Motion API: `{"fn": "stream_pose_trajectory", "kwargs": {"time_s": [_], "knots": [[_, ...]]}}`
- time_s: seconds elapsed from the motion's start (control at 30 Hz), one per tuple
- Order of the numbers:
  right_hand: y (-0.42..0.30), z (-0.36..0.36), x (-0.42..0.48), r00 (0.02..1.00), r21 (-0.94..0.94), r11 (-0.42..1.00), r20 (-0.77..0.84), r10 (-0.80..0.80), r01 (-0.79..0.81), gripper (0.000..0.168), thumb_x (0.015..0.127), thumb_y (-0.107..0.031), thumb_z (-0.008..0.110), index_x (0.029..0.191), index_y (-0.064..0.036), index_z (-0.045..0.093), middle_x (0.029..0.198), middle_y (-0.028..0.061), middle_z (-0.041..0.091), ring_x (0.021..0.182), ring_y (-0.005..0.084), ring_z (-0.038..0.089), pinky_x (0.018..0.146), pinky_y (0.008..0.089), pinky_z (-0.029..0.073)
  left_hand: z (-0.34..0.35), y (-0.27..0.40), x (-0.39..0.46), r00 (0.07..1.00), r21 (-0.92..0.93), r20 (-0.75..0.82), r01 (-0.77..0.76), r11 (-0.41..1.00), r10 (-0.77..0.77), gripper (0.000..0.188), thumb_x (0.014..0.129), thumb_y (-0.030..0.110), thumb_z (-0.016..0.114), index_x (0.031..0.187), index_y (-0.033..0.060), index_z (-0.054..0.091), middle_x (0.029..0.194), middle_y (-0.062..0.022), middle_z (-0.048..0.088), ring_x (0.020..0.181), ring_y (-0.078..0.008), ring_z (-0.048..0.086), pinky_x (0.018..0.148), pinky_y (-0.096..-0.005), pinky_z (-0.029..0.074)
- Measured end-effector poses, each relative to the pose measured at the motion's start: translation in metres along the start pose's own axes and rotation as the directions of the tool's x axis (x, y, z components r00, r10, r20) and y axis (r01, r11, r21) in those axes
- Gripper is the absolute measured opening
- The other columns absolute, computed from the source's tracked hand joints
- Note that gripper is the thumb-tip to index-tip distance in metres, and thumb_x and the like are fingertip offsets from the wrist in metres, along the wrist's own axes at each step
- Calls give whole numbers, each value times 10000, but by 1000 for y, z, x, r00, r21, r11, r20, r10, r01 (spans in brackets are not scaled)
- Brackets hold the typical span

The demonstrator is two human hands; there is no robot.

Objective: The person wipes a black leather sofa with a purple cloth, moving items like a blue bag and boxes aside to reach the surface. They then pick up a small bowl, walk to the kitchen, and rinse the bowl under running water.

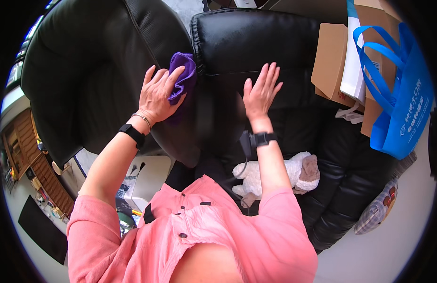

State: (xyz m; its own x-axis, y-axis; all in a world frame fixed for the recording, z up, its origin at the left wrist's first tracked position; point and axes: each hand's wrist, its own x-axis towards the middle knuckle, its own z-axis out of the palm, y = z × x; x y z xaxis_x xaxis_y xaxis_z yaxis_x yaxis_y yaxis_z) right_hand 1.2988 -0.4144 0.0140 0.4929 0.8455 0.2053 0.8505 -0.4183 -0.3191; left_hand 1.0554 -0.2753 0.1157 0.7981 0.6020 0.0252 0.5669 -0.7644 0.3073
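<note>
My left hand (158, 92) holds a purple cloth (183, 72) against the side of a black leather sofa section (109, 53), near the seam where it meets a second black section. Part of the cloth hangs below the fingers and is dim against the leather. My right hand (261, 92) is spread flat, palm down, over the black leather sofa (254, 39), with nothing in it. Whether its palm touches the leather cannot be told. Beneath my right forearm a white plush toy (303, 173) with brown parts lies on the sofa, partly hidden by the arm.
Cardboard boxes (330, 60) and a blue shopping bag (398, 95) bearing writing stand at the right of the sofa. A checked cushion (376, 208) lies at the lower right edge. A pale stool or chair (155, 173) is at the lower left, before a wooden cabinet (45, 169).
</note>
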Motion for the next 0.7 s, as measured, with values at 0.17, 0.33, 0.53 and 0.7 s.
{"fn": "stream_pose_trajectory", "kwargs": {"time_s": [0.17,0.33,0.53,0.7], "knots": [[-29,22,-46,919,-279,904,318,-233,325,672,923,-358,492,1468,-4,320,1554,213,252,1450,376,221,1087,631,241,0,1,2,1000,-5,0,-6,1000,6,701,754,232,718,1390,125,442,1080,-128,622,1086,-296,573,1110,-467,282],[-29,13,-85,814,-73,866,390,-431,494,611,916,-305,513,1447,-36,375,1472,192,388,1337,346,404,1045,603,330,0,0,1,999,17,-32,-31,999,32,751,711,202,756,1381,130,425,995,-62,595,1044,-240,567,1080,-440,306],[-10,0,-18,978,-52,987,148,-145,154,761,885,-336,595,1470,38,285,1564,220,222,1451,414,190,1103,630,191,0,0,2,997,15,-55,-50,999,51,719,737,225,737,1380,129,431,989,-61,593,1039,-237,569,1075,-433,312],[-31,13,-67,902,-44,957,348,-255,287,780,864,-327,614,1472,29,280,1566,224,207,1459,405,162,1103,626,201,0,0,4,997,27,-59,-50,998,52,706,748,237,730,1379,126,433,987,-64,597,1035,-238,571,1068,-433,319]]}}
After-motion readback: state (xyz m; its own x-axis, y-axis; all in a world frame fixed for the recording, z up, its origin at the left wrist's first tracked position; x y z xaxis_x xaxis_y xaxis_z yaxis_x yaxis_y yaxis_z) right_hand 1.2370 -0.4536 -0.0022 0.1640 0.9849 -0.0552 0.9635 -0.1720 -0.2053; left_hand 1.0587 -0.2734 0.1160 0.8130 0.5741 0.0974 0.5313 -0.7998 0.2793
